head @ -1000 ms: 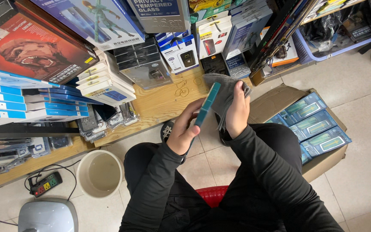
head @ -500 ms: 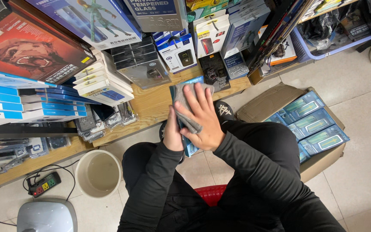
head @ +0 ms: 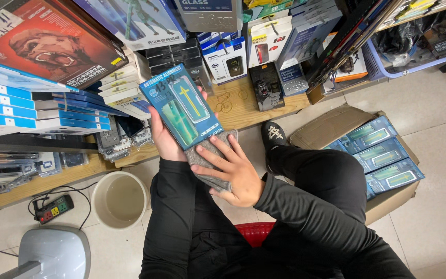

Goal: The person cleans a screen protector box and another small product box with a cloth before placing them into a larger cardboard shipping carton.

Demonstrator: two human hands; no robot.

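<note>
My left hand (head: 165, 137) holds a flat blue packet with a green and yellow picture (head: 181, 106), tilted up in front of the shelf. My right hand (head: 236, 173) lies below it with a grey cloth (head: 207, 155) held under its fingers, the cloth touching the packet's lower edge. Both arms are in black sleeves. I sit on a red stool (head: 254, 232), my leg stretched towards the shelf.
An open cardboard box (head: 331, 126) with several similar blue packets (head: 383, 155) stands on the floor to the right. The low wooden shelf (head: 238, 106) carries stacked boxes. A beige bucket (head: 118, 200), a power strip (head: 53, 208) and a grey device (head: 52, 253) are at the left.
The packet has been turned face up and lifted to the left. My right hand with the cloth slid off its face down to its lower edge.
</note>
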